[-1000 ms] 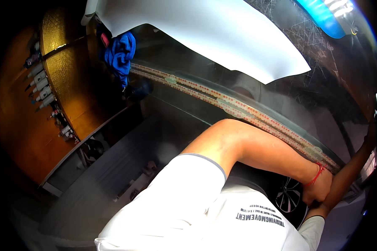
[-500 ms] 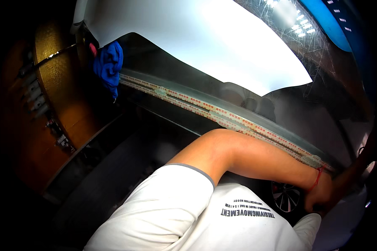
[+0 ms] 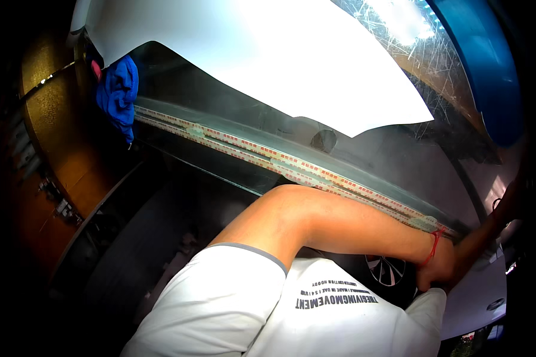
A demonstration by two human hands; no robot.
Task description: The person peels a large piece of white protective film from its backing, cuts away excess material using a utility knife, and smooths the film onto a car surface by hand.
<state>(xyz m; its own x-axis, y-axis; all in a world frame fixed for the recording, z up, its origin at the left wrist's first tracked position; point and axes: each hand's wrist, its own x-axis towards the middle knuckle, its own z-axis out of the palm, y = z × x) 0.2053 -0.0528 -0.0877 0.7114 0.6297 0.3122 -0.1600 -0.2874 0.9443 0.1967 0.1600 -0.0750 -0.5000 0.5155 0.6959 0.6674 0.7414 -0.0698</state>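
Note:
My left arm bends across in front of my chest, a red string bracelet [image 3: 436, 245] round its wrist. My left hand [image 3: 437, 266] is closed round my right arm [image 3: 479, 238], just above the sleeve; its thumb side shows, while most fingers are hidden behind. That right arm runs up to the right into dark shade, and its hand does not show. Beyond my left forearm lies a long edge covered with strips of printed tape [image 3: 268, 156], part of a glassy surface. A large white sheet-like panel [image 3: 244, 53] with a wavy edge lies over it.
A crumpled blue cloth [image 3: 119, 92] hangs at the far left end of the taped edge. Scratched, reflective clear material [image 3: 435, 71] and a curved blue piece [image 3: 488, 71] are at the upper right. A spoked wheel [image 3: 389, 272] shows low, beside a pale body panel [image 3: 473, 300].
The whole view has shifted, so the cloth, the taped edge and my arms sit farther left. More of the blue piece shows. My left hand stays on my right arm.

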